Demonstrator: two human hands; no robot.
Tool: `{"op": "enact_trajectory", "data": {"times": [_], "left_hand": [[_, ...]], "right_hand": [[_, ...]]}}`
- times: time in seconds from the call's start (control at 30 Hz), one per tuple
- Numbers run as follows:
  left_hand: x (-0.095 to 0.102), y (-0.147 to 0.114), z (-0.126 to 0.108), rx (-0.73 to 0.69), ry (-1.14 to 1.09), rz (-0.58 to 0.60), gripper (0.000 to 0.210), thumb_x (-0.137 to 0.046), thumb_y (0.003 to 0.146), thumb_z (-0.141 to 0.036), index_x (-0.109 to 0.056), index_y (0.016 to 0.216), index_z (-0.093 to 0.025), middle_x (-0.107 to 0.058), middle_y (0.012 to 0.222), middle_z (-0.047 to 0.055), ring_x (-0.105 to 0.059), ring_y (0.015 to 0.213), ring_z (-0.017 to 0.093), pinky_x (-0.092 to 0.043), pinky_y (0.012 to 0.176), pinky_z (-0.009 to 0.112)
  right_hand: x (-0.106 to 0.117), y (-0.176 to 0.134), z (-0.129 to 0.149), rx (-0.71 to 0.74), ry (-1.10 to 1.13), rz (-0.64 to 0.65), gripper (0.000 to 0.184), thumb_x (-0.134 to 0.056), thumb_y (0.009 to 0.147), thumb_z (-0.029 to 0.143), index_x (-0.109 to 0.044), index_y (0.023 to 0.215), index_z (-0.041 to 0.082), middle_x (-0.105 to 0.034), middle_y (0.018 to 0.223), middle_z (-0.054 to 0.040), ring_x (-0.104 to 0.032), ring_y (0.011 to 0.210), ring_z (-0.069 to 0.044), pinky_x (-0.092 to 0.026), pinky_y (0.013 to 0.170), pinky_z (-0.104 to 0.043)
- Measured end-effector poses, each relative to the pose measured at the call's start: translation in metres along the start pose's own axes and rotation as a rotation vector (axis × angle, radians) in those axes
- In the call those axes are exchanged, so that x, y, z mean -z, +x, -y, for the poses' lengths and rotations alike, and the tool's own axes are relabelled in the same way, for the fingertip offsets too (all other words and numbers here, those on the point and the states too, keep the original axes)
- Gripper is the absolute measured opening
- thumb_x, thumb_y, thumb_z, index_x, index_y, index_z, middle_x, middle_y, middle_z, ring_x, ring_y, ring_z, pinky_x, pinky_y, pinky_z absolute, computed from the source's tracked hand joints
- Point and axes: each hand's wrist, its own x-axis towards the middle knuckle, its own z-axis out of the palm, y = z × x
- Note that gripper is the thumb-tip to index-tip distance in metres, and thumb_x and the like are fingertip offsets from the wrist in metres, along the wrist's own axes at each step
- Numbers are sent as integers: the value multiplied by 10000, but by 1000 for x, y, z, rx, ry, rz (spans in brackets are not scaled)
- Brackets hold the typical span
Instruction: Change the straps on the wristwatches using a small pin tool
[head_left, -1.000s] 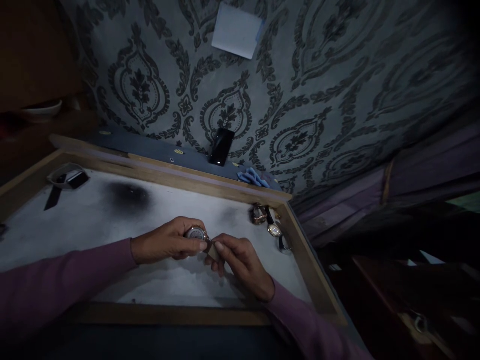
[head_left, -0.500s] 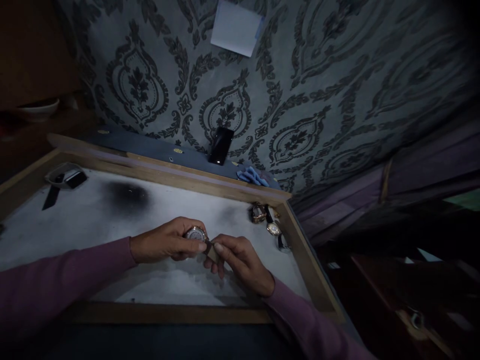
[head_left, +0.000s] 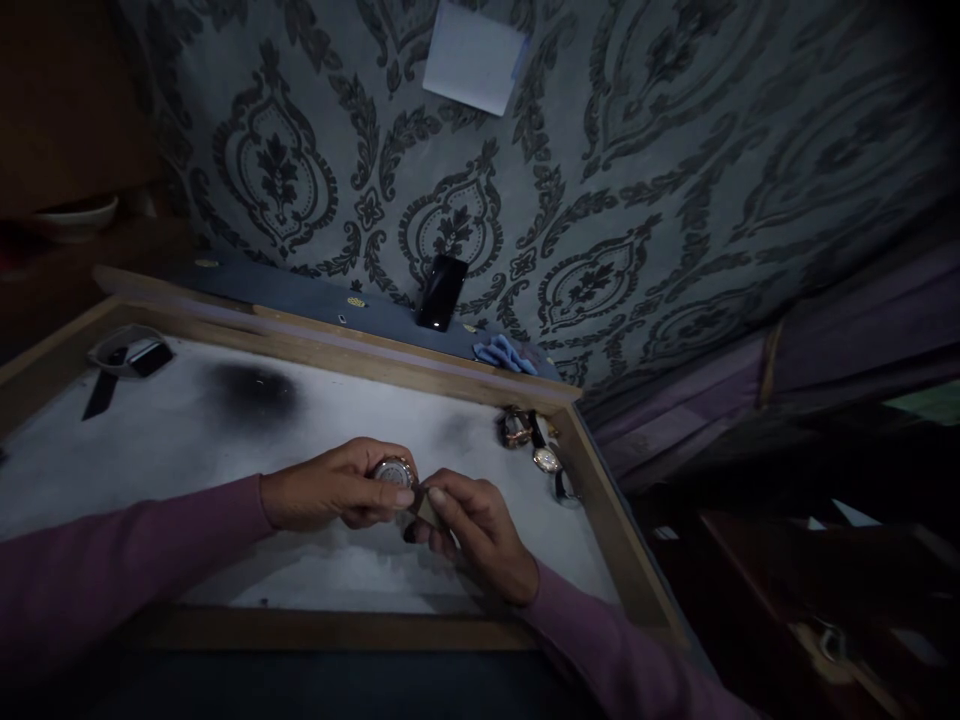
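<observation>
From afar I see the left hand [head_left: 341, 487] clamped on a wristwatch [head_left: 394, 473], presumably to steady it, while the right hand [head_left: 481, 525] finger-pinches a flat tan piece [head_left: 430, 511] beside it.

Wood-rimmed tray [head_left: 352, 627], white base | right end: three watches [head_left: 546, 458] | far-left corner: banded item [head_left: 150, 357], possibly a watch
</observation>
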Motion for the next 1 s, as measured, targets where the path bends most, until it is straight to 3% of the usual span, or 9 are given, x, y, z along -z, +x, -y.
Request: {"op": "enact_trajectory", "data": {"times": [0.17, 0.4, 0.63, 1.0], "left_hand": [[1, 0, 0, -4, -3, -6, 281, -692, 814, -362, -504, 795, -154, -373, 560, -91, -233, 459, 45, -146, 427, 202], [0, 1, 3, 19, -35, 34, 310, -711, 790, -386, -498, 790, -160, -360, 547, -97, -232, 451, 44, -162, 425, 195], [-8, 1, 3, 14, -184, 52, 298, -710, 790, -328, -460, 759, -171, -330, 542, -103, -218, 438, 37, -157, 409, 182], [-8, 1, 2, 39, -185, 57, 274, -700, 810, -311, -478, 766, -156, -403, 545, -84, -243, 429, 29, -161, 400, 176]], "right_hand": [[-2, 1, 0, -10, 10, -20, 400, -466, 956, 500, -577, 774, 162, -564, 567, 9, -434, 460, -78, -361, 446, -196], [-1, -3, 7, 176, -348, -90, 397, -403, 993, 440, -629, 806, 172, -549, 587, 6, -471, 484, -94, -382, 502, -222], [3, -3, 6, 54, -105, -20, 410, -448, 968, 482, -628, 793, 158, -526, 516, 25, -451, 437, -90, -353, 436, -201], [1, -6, 5, 424, -595, -139, 297, -370, 1011, 229, -617, 853, 182, -570, 622, -4, -503, 505, -121, -408, 568, -251]]}}
